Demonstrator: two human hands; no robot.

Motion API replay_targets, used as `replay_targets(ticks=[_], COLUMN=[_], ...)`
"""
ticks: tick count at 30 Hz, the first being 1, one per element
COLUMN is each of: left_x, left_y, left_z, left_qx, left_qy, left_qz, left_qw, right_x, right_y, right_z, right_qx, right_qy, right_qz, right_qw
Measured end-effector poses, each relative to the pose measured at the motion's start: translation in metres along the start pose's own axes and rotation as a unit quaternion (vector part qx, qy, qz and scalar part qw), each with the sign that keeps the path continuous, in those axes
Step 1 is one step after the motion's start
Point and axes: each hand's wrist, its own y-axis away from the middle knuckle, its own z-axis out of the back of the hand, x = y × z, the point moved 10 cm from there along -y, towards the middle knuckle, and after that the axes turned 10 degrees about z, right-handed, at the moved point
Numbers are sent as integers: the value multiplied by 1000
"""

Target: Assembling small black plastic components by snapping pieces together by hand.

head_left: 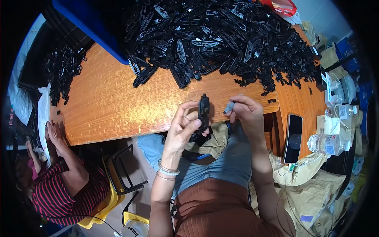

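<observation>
Orange-brown wooden worktop [98, 102] carries a mound of long black plastic parts [197, 43], with a spread of smaller black pieces [284, 59] at its right side and a blue bin [90, 23] at its upper left. At the table's near edge, a seated person's left hand [182, 128] grasps a single long black part [204, 110], thumb at its lower half and fingers wrapped behind, its upper end standing clear above the grip. Opposite, the right hand [248, 112] pinches a small grey piece [229, 106] at the fingertips; the piece juts left toward the black part, near it but apart. A beaded bracelet [167, 172] circles the left wrist. At right, a smartphone [293, 138] lies beside a clear plastic bottle [329, 144]; at left sits a co-worker in a striped top [71, 193].
</observation>
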Motion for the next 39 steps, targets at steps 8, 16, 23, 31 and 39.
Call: replay_targets(ticks=[8, 16, 23, 31, 39], left_x=[-1, -15, -20, -9, -17], left_y=[9, 26, 33, 35, 36], left_z=[-16, -20, -13, 4, 9], left_qx=[40, -53, -101, -143, -157], left_qy=[62, -201, -211, -131, -197], left_qz=[23, 27, 37, 73, 24], left_qw=[997, 978, 972, 978, 967], right_x=[27, 34, 40, 57, 3], right_y=[18, 27, 29, 37, 34], right_z=[-48, -49, -72, -83, -68], right_qx=[22, 7, 82, 85, 115], right_qy=[46, 184, 252, 409, 248], right_qz=[94, 146, 186, 309, 40], right_qw=[994, 972, 946, 855, 961])
